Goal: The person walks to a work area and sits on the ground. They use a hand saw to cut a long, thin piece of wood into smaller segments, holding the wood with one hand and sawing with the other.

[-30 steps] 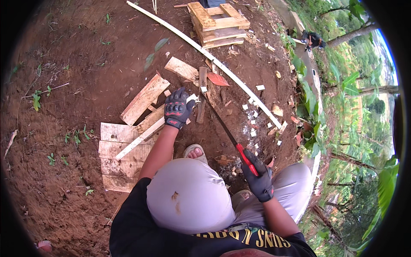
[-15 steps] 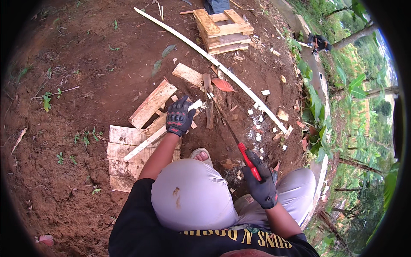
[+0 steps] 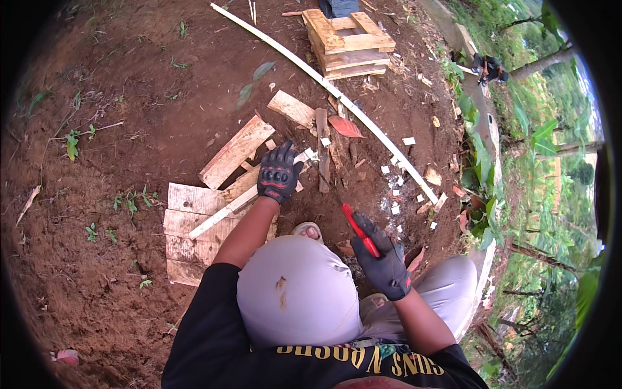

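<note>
Pale wood strip, likely light and stiff, best held mid-length, runs under my left hand's fingers, grip unclear; my right hand clasps a red handle.

Yellow lettering across my black shirt.
The large capitals stand upside down from where I look, and some at the left end are only partly visible; a red mark on my gloved left hand is too small to read.
</note>
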The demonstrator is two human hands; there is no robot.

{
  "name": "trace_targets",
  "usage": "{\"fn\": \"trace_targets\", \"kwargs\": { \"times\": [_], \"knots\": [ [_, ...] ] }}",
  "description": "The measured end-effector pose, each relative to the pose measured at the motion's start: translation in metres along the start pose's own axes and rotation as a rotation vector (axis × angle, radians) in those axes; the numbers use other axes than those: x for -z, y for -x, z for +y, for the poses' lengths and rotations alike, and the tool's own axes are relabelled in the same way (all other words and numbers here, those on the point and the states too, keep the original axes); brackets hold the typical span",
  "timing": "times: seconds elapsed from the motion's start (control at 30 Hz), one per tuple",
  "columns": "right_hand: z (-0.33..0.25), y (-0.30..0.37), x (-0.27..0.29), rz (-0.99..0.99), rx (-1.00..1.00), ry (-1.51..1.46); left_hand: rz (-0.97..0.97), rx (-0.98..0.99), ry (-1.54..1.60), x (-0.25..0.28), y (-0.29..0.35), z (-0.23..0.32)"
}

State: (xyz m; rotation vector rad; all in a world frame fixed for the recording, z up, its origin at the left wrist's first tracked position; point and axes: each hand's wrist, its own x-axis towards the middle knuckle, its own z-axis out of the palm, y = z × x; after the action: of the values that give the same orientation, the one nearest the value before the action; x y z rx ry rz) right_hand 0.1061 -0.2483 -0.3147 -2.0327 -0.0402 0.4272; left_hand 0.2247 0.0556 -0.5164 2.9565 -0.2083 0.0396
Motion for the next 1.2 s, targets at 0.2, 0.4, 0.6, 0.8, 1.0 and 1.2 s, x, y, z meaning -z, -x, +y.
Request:
{"fn": "trace_targets", "kwargs": {
  "times": [0.2,0.4,0.6,0.8,1.0,1.2],
  "knots": [
    [-0.003,-0.007,0.001,-0.01,0.009,0.004,0.011,-0.032,0.067,-0.003,-0.003,-0.005],
    [0.0,-0.013,0.001,-0.005,0.006,0.043,-0.068,-0.009,0.196,0.003,-0.005,-0.013],
    [0.006,-0.012,0.006,0.008,0.032,0.014,-0.074,-0.075,0.133,-0.002,-0.008,-0.018],
    [-0.004,-0.009,0.006,-0.014,-0.001,0.071,-0.072,-0.057,0.08,0.001,-0.004,-0.01],
    [-0.006,0.002,0.014,0.01,-0.018,0.049,-0.058,-0.09,0.025,0.005,-0.003,-0.012],
    [0.002,-0.04,-0.009,0.012,0.061,0.135,-0.031,-0.085,0.092,0.0,-0.004,-0.01]
  ]
}}
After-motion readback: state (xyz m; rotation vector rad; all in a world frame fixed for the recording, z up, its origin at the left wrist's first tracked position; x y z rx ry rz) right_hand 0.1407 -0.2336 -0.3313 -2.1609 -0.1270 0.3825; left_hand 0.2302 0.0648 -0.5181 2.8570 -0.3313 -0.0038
